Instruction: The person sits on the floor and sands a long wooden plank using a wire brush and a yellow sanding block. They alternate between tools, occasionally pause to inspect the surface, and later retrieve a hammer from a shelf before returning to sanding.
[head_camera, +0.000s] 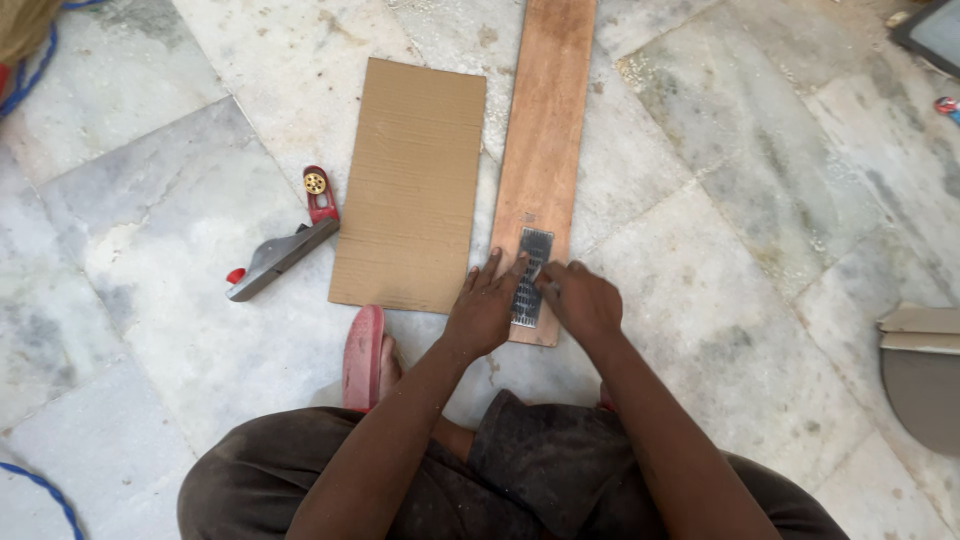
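Observation:
A long brown wooden plank (545, 130) lies on the marble floor, running away from me. On its near end rests a small flat metal piece with a ridged grey surface (531, 262). My left hand (484, 308) presses on the plank and the left edge of the metal piece. My right hand (582, 299) grips the piece's right side near its lower end. Both hands flank the piece, fingers curled against it.
A rectangle of brown cardboard (410, 185) lies left of the plank. A grey hand plane with red knobs (283, 248) sits further left. My foot in a red sandal (364, 357) rests below the cardboard. Blue cord (45, 492) and board offcuts (922, 370) lie at the edges.

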